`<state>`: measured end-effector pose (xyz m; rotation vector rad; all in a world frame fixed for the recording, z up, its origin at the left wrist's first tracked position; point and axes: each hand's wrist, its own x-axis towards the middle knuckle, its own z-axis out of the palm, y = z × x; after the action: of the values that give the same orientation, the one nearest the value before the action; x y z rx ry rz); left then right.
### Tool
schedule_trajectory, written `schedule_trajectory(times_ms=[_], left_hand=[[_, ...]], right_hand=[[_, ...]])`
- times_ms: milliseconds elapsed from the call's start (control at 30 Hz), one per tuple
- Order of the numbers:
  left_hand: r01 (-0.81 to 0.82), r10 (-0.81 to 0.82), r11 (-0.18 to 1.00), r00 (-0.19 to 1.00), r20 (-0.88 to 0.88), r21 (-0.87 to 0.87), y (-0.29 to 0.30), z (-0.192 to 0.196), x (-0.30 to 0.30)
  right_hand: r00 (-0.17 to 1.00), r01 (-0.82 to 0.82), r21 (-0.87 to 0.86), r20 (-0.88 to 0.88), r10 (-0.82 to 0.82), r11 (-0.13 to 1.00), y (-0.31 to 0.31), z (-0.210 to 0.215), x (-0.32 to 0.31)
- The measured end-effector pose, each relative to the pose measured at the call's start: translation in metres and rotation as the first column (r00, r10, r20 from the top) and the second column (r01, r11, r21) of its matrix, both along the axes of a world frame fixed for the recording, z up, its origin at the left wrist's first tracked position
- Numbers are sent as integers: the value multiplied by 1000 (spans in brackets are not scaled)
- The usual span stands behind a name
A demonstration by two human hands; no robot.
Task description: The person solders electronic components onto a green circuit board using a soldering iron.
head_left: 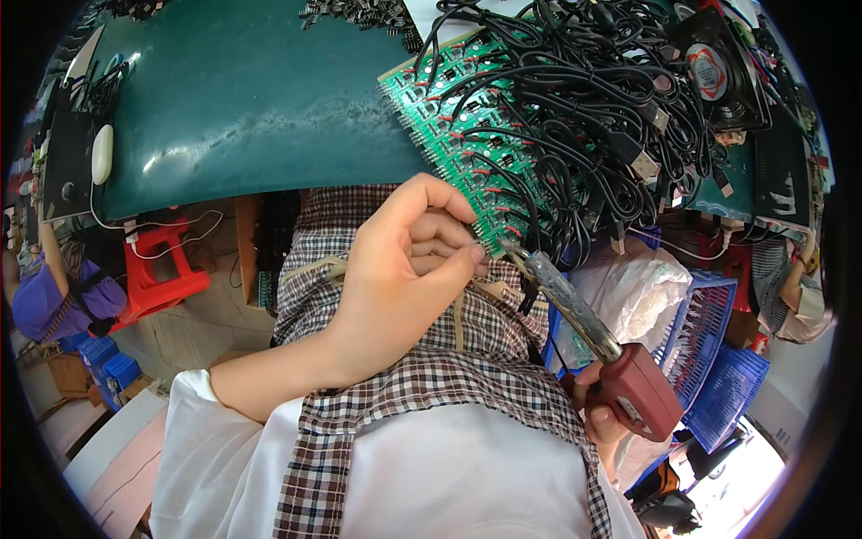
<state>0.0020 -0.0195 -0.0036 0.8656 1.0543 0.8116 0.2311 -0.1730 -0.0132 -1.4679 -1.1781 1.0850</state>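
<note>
My right hand [603, 418], partly hidden, grips the dark red handle of a soldering iron [588, 323]. The iron's metal tip reaches the near end of a green circuit board panel [476, 135]. Rows of small parts, red wire ends and black cables cover that panel. Beside its near left edge is my left hand [400, 260], with curled fingers and the thumb drawn in close to the board's corner. Whatever those fingers pinch is hidden or too small to make out. Many black cables [584, 117] with USB plugs run from the panel and lie heaped to its right.
A dark green tabletop [260, 99] stretches left of the panel, with small black parts [359, 13] piled at its far edge. A black fan [718, 72] stands far right. Blue baskets [705, 332] and a whitish plastic bag [633, 292] sit below right; a red stool [162, 274] is left.
</note>
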Motion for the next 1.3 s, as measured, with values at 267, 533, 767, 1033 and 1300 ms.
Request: schedule_trajectory(times_ms=[267,533,767,1033,1300], left_hand=[[16,-16,1000,1000,7,-19,5,4,-2],[36,-35,998,999,16,-55,5,6,-4],[45,-43,998,999,30,-50,6,7,-2],[52,-51,998,998,27,-36,7,6,-2],[61,-61,998,998,-21,-18,5,6,-1]], right_hand=[[993,35,7,-111,-34,999,4,-1,-5],[989,63,-44,-133,-69,997,6,1,-5],[987,113,-55,-113,-119,992,-5,-1,-2],[986,87,-32,145,-81,996,-15,0,4],[963,190,-41,204,-178,981,-15,3,3]])
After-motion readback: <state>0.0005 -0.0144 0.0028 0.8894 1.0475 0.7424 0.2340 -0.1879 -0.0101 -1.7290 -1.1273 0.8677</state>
